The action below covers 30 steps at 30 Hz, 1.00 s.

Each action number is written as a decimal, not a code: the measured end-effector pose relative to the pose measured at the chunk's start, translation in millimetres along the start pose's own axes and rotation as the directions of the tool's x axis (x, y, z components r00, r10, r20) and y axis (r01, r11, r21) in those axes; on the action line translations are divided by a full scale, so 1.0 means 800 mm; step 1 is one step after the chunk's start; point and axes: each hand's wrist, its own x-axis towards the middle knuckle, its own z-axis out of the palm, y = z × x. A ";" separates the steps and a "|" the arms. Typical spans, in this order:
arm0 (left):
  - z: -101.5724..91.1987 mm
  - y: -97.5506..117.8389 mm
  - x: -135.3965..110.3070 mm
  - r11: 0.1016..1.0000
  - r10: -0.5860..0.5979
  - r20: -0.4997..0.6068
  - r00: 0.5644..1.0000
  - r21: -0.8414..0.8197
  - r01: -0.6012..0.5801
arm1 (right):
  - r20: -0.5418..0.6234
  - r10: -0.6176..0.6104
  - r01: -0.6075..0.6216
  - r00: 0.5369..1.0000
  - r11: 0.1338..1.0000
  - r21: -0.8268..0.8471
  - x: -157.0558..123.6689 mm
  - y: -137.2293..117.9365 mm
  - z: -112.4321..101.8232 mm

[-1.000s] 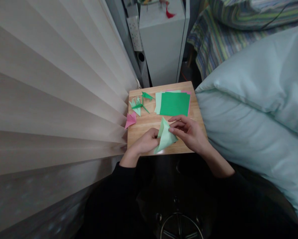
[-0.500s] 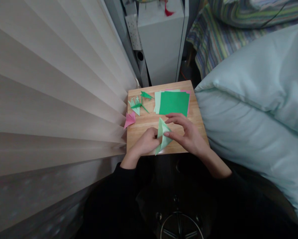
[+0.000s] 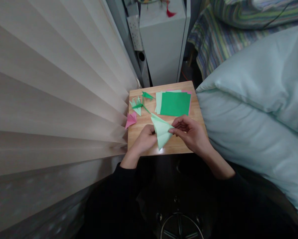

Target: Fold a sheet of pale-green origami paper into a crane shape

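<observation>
A pale green folded paper (image 3: 161, 131), roughly kite-shaped, is held between both hands above the near half of a small wooden table (image 3: 196, 111). My left hand (image 3: 144, 141) pinches its left edge with fingers closed. My right hand (image 3: 190, 132) pinches its right corner between thumb and fingertips. A stack of flat square sheets lies just beyond, dark green sheet (image 3: 175, 104) on top, pale green and pink edges showing under it.
Folded paper figures lie at the table's far left: a dark green one (image 3: 147, 96), a pale green one (image 3: 136, 105) and a pink one (image 3: 131, 119). Pleated blinds (image 3: 51, 99) stand left, pale bedding (image 3: 258, 109) right, a white cabinet (image 3: 162, 39) behind, a stool ring (image 3: 178, 227) below.
The pale green paper has been turned and spread: it stood narrow and upright between my hands, now it lies wider with its point toward the near edge. My right hand drew back slightly.
</observation>
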 end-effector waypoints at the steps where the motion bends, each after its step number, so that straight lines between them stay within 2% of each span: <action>1: -0.001 0.003 0.000 1.000 0.012 -0.011 1.000 -0.017 -0.012 | 0.008 -0.001 0.001 1.000 1.000 0.010 0.001 0.000 -0.003; 4: -0.008 0.009 0.001 0.990 0.072 -0.134 0.988 -0.112 -0.088 | 0.027 -0.005 0.005 1.000 1.000 -0.004 0.003 0.000 -0.013; 7: -0.014 0.009 0.003 0.966 0.164 -0.241 0.957 -0.158 -0.205 | 0.063 0.012 -0.008 0.998 0.997 -0.073 0.005 -0.001 -0.022; 10: -0.017 0.009 0.002 0.949 0.271 -0.243 0.931 -0.095 -0.301 | 0.104 0.026 -0.014 0.994 0.993 -0.117 0.006 -0.003 -0.025; 12: -0.017 0.010 0.000 0.949 0.298 -0.232 0.926 -0.034 -0.314 | 0.121 0.046 -0.031 0.992 0.992 -0.119 0.007 -0.003 -0.025; 15: -0.017 0.013 -0.002 0.956 0.289 -0.215 0.933 0.015 -0.293 | 0.146 0.103 -0.090 0.984 0.991 -0.096 0.009 -0.004 -0.028; 21: -0.017 0.014 -0.001 0.962 0.266 -0.193 0.944 -0.014 -0.274 | 0.197 0.222 -0.225 0.955 0.974 -0.007 0.014 -0.005 -0.034; 25: -0.015 0.006 0.004 0.975 0.174 -0.268 0.948 -0.085 -0.203 | 0.134 0.252 -0.262 0.958 0.963 0.062 0.014 -0.005 -0.034; 30: -0.013 -0.002 0.008 0.976 0.079 -0.355 0.932 -0.161 -0.144 | 0.081 0.248 -0.254 0.965 0.964 0.076 0.014 -0.001 -0.031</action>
